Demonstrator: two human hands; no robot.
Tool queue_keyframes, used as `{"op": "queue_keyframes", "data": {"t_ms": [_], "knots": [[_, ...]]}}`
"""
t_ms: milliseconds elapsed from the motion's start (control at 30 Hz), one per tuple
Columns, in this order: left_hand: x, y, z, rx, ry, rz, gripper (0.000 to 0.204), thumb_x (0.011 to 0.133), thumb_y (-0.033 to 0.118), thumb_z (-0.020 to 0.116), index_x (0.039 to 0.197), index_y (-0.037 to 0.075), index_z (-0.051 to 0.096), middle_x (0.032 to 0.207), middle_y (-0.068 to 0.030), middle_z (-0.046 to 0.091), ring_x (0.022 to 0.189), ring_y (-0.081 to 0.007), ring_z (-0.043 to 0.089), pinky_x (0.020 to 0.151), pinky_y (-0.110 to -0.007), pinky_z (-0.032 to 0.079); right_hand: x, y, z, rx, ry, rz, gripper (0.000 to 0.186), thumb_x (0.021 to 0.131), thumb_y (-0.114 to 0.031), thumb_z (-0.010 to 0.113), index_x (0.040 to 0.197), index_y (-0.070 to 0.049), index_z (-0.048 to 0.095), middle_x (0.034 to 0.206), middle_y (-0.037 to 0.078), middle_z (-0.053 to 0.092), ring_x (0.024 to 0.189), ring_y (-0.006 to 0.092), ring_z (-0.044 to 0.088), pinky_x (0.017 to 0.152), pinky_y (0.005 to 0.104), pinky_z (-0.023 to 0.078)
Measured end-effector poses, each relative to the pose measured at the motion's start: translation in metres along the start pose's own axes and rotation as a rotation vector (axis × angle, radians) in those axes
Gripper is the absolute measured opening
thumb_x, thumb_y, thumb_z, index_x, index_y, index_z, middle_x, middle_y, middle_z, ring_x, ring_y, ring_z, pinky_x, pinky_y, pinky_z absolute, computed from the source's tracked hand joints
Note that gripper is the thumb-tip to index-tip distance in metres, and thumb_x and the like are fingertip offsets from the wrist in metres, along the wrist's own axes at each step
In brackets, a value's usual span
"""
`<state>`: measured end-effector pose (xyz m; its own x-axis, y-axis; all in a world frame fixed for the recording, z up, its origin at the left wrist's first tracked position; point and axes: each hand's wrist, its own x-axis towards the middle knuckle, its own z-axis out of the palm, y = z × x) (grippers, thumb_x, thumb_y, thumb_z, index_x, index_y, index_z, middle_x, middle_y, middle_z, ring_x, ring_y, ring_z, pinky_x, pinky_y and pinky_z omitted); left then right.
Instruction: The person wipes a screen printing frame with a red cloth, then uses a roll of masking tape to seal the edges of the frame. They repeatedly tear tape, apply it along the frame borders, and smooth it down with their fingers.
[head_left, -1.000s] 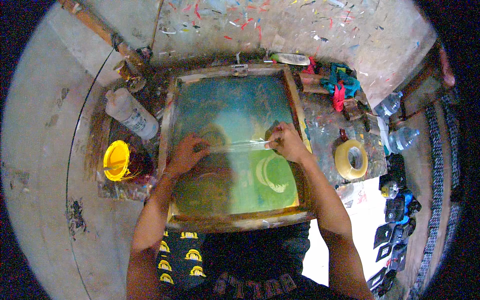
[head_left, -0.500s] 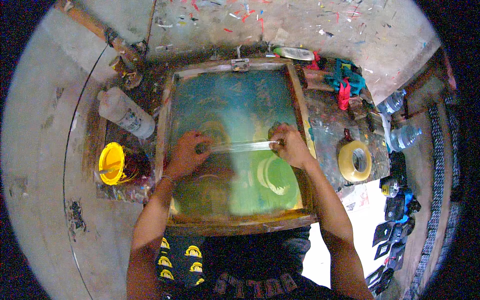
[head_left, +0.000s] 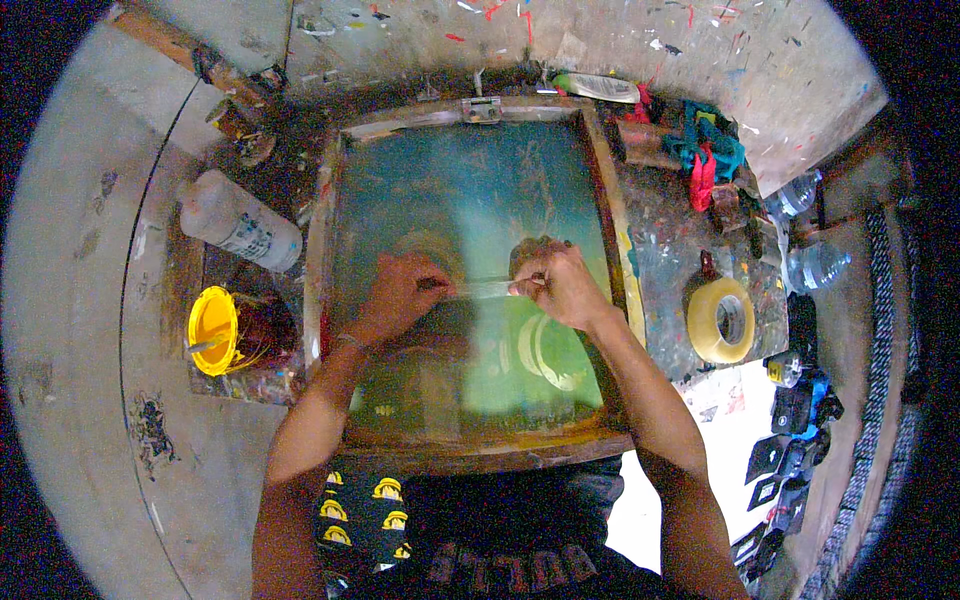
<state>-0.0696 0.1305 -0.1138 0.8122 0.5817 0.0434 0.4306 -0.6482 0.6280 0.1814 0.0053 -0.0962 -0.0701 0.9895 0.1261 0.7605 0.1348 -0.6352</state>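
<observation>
A short strip of clear tape (head_left: 482,288) spans the gap between my two hands, above a wood-framed printing screen (head_left: 326,205). Closed fingers of my left hand (head_left: 402,293) pinch its left end. My right hand (head_left: 567,287) grips the other end, fingers curled. Beneath them, the screen's mesh (head_left: 460,190) looks blue-green at the far side and bright green nearer me, with pale curved shapes at the right. Shadow from my left arm covers part of the mesh. Whether the strip touches the mesh I cannot tell.
Left of the screen stand a white bottle (head_left: 240,222) and a yellow-rimmed tub (head_left: 208,347). A roll of tape (head_left: 703,322) lies on the paint-stained table at right, with teal and red cloths (head_left: 712,150) beyond it. A metal hinge (head_left: 482,110) meets the frame's far edge.
My hands have come closer together, so the visible stretch of tape between them is shorter. The left hand has moved rightward and the right hand slightly left.
</observation>
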Motion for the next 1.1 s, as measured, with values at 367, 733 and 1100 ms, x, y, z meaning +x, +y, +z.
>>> {"op": "queue_keyframes", "data": {"t_ms": [367, 733, 1100], "knots": [[0.012, 0.003, 0.005, 0.109, 0.033, 0.203, 0.017, 0.084, 0.032, 0.072, 0.086, 0.015, 0.077, 0.086, -0.0067, 0.071, 0.09, -0.0282, 0.064, 0.092, -0.049, 0.041, 0.016, -0.013, 0.019, -0.073, 0.015, -0.081, 0.003, 0.08, -0.011, 0.072, 0.081, -0.009, 0.074, 0.084, 0.012, 0.071, 0.086, 0.0322, 0.066, 0.084, 0.0455, 0.046], [-0.021, -0.023, -0.025, -0.138, 0.016, -0.014, 0.014, 0.084, 0.019, 0.073, 0.09, 0.007, 0.076, 0.087, -0.0127, 0.071, 0.085, -0.03, 0.067, 0.079, -0.04, 0.052, -0.014, 0.02, -0.026, 0.128, -0.058, 0.109, 0.007, 0.082, -0.011, 0.07, 0.086, -0.007, 0.074, 0.083, 0.015, 0.072, 0.078, 0.0323, 0.07, 0.075, 0.043, 0.055], [-0.036, -0.025, -0.032, -0.034, 0.156, -0.074, 0.018, 0.09, 0.022, 0.067, 0.096, 0.006, 0.074, 0.098, -0.0134, 0.071, 0.096, -0.0327, 0.065, 0.095, -0.043, 0.046, -0.03, 0.006, -0.033, -0.015, 0.122, -0.041, 0.018, 0.083, -0.002, 0.063, 0.099, -0.004, 0.072, 0.097, 0.016, 0.071, 0.094, 0.036, 0.067, 0.085, 0.0421, 0.054]]}}
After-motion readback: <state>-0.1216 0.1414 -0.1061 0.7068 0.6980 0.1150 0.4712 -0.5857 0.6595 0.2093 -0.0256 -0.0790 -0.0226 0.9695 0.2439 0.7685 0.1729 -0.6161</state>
